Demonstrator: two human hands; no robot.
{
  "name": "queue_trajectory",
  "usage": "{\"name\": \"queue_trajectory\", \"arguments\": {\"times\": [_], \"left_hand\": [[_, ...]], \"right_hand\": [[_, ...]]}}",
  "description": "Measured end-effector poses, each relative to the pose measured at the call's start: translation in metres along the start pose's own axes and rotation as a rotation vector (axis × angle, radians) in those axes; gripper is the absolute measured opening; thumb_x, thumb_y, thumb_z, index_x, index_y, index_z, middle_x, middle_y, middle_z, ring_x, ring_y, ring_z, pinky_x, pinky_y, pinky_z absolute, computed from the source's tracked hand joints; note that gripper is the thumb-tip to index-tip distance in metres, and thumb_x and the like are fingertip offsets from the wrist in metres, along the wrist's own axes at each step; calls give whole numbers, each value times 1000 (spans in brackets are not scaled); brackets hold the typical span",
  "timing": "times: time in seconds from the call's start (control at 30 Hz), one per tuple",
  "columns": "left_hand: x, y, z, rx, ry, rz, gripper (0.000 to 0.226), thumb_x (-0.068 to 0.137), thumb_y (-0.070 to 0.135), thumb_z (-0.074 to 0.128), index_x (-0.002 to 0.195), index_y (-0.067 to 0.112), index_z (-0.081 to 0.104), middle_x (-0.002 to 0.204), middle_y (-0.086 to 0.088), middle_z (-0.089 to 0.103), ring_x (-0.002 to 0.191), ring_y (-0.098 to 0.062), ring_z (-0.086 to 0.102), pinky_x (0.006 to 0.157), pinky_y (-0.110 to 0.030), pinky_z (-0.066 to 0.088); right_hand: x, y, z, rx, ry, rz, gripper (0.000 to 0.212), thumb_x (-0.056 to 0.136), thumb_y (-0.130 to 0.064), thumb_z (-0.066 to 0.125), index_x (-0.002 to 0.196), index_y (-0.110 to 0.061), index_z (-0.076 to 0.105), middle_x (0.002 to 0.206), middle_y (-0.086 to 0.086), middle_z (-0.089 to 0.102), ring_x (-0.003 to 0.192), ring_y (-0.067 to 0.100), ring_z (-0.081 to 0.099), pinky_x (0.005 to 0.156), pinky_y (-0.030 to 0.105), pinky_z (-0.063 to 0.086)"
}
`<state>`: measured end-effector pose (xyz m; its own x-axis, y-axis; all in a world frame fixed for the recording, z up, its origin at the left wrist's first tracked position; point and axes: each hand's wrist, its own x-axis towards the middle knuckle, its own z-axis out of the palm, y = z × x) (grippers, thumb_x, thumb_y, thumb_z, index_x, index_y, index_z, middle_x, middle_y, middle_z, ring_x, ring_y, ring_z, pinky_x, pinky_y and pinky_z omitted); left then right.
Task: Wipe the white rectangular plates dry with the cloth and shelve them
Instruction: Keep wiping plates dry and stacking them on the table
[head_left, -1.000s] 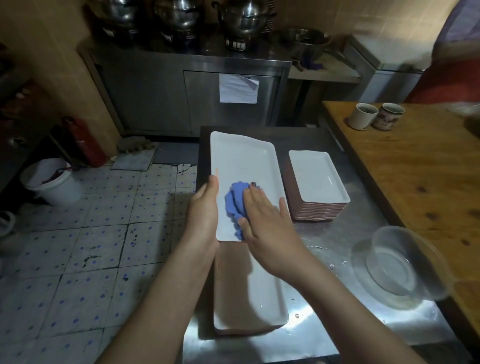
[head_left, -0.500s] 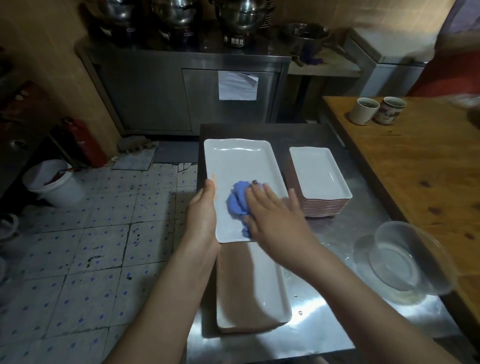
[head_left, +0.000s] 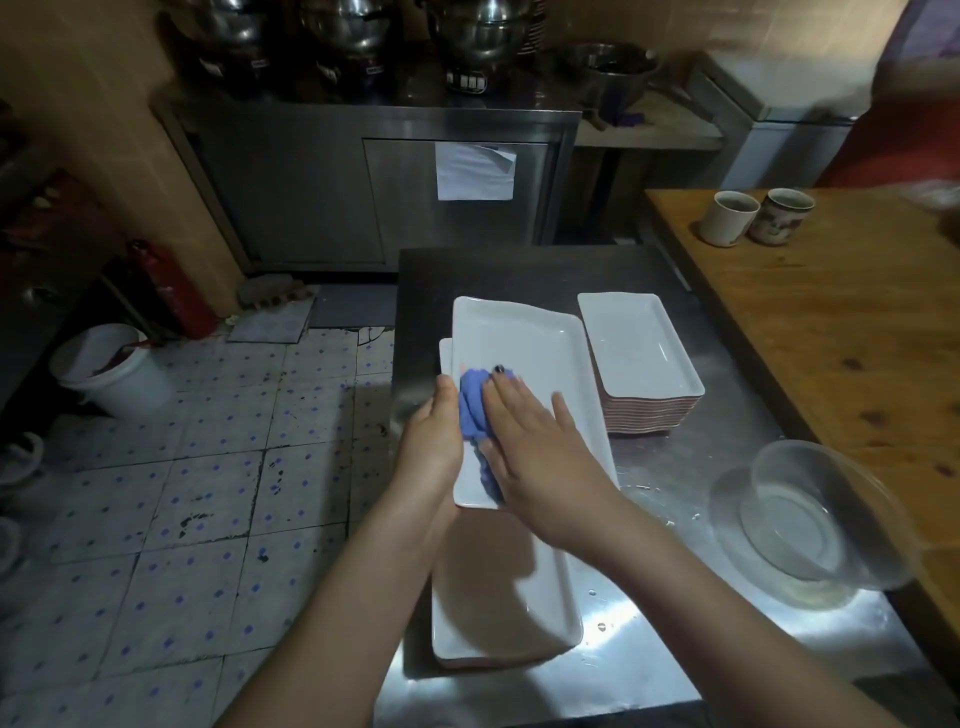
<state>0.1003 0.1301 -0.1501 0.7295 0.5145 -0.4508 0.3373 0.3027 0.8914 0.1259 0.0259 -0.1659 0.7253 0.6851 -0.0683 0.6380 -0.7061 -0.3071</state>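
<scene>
Head camera is looking down at my left hand (head_left: 434, 431) gripping the left edge of a long white plate (head_left: 524, 353), thumb lying on the rim and the other fingers hidden beneath. My right hand (head_left: 540, 452) is lying flat on that plate, fingers straight and spread, pressing a blue cloth (head_left: 472, 410) against its left half. The plate is hanging tilted over more long white plates (head_left: 519, 608) lying on the steel table (head_left: 675, 649), and my right wrist and forearm are covering part of them. Just to the right, a stack of smaller rectangular plates (head_left: 641, 348) is sitting close beside the one I am holding. A clear bowl (head_left: 810, 519) is standing near the table's right edge, against the wooden counter (head_left: 841, 322) where two cups (head_left: 727, 217) are standing side by side. A white bucket (head_left: 111, 371) and a red extinguisher (head_left: 169, 291) are standing on the tiled floor to the left.
</scene>
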Motion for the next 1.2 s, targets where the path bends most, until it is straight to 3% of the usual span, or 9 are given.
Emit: {"name": "queue_trajectory", "arguments": {"times": [0.07,0.17,0.3,0.47,0.63,0.77,0.87,1.0,1.2], "left_hand": [[-3,-1,5,7,0,28,38,99,42,34,109,20,62,106,-8,66,95,-24,63,89,-35,51],[-5,-1,6,6,-13,56,33,100,39,36,108,20,62,89,-2,67,76,-15,63,60,-17,51],[-9,-4,5,61,-52,94,31,101,27,37,114,11,61,89,1,63,69,-9,59,51,-8,45],[-7,1,-6,-13,-20,94,32,100,26,40,77,19,61,60,8,64,41,-1,59,38,-11,43],[-7,7,-7,-7,28,81,33,100,27,41,75,18,59,65,4,63,45,-5,60,39,-12,45],[-1,8,-12,-4,101,92,28,101,30,38,98,13,60,79,-1,64,61,-13,59,50,-20,48],[0,4,-13,21,103,105,30,101,31,37,99,13,60,74,1,63,61,-14,59,53,-23,47],[4,-1,-9,37,106,107,32,101,32,37,98,11,61,74,-1,63,62,-17,59,59,-27,48],[1,3,-5,-59,81,76,37,102,29,34,95,5,61,77,-6,61,66,-13,58,56,-19,49]], "right_hand": [[18,1,-5,-45,39,-19,61,100,-36,17,152,-11,-3,160,4,-3,147,19,-4,117,44,-1],[50,13,-18,-108,56,29,56,103,-33,20,152,-18,-1,160,-2,-2,147,17,-3,116,45,-3],[70,36,-30,-258,77,54,52,103,-31,21,152,-22,6,160,-4,0,147,19,-3,115,47,-5],[61,67,-33,-274,58,188,54,103,-31,26,152,-19,7,160,-1,1,147,21,-3,116,43,-6],[35,51,-21,-206,95,186,55,101,-28,29,151,-12,13,160,4,6,147,24,2,117,40,1],[5,30,-2,-124,45,173,59,99,-29,31,151,-12,8,160,4,2,147,22,-1,117,39,2],[-10,20,8,-14,10,236,55,102,-26,23,152,-14,1,160,1,-5,147,19,-7,117,36,-3],[-15,0,15,99,36,240,66,89,-33,3,148,-7,19,157,7,15,146,18,7,115,37,7],[-6,-43,5,248,15,104,54,102,-17,28,152,-9,9,160,3,6,147,14,-3,116,31,-4]]}}
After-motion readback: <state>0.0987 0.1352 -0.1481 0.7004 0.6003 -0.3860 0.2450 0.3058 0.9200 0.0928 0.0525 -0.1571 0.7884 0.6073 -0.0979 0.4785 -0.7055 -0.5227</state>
